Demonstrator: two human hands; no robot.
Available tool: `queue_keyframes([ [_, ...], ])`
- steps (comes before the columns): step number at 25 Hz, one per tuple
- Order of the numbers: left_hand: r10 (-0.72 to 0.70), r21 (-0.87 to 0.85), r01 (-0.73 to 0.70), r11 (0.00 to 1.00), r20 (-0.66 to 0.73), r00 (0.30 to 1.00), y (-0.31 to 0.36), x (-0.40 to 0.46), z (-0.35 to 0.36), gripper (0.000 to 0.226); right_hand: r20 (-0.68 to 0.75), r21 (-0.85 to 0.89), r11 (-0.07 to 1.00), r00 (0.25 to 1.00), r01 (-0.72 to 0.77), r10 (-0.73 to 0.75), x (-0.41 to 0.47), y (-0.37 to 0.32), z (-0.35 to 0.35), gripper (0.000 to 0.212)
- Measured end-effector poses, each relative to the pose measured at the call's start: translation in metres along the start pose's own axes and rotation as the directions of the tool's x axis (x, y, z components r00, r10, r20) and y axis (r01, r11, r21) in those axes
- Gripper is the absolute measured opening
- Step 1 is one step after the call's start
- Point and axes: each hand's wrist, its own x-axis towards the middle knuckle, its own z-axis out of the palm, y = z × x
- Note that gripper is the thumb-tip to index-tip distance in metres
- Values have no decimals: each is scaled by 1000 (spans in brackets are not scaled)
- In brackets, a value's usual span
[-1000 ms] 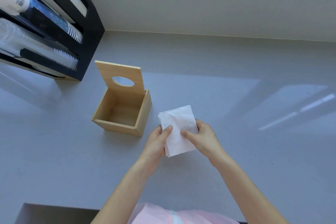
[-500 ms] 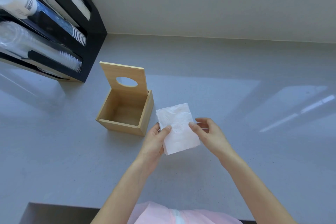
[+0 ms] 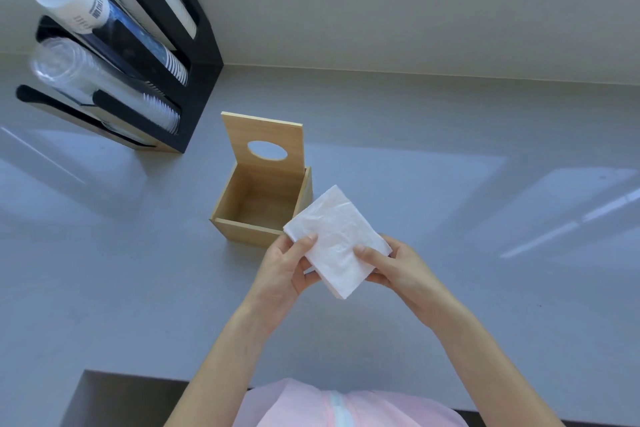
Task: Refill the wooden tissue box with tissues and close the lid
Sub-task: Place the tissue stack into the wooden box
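A square wooden tissue box (image 3: 242,230) stands on the grey counter, open and empty inside. Its lid (image 3: 265,142), with an oval hole, stands upright at the back. A folded white stack of tissues (image 3: 337,236) is held just in front and to the right of the box, tilted, its far corner overlapping the box's near right corner. My left hand (image 3: 285,270) grips the stack's left edge, thumb on top. My right hand (image 3: 398,269) holds its right side, thumb on top.
A black cup dispenser rack (image 3: 138,55) with sleeves of paper and clear plastic cups stands at the back left against the wall. The grey counter (image 3: 450,288) stretches to the right. The counter's near edge (image 3: 138,378) lies close to my body.
The tissue stack has turned to a diagonal and moved toward the box's near right corner. My right hand has closed back onto it. The view has shifted, bringing the box nearer the centre.
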Motion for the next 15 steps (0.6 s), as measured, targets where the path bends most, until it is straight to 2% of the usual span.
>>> queue_keyframes([
  [4, 17, 108, -7, 994, -97, 995, 16, -3, -31, 9, 1, -177, 984, 1000, 14, -14, 0, -8, 7, 17],
  [8, 31, 324, 5, 946, -104, 994, 36, 1, -53, 11, -35, -234, 971, 998, 51, -61, 5, -18, 28, 4],
  [11, 32, 402, -1, 915, -69, 997, 54, 5, -66, 17, -61, -247, 967, 995, 65, -83, 12, -27, 45, 8],
  [15, 53, 438, -25, 898, -51, 997, 75, 10, -81, 8, -133, -228, 970, 984, 85, -117, 25, -40, 64, 20],
])
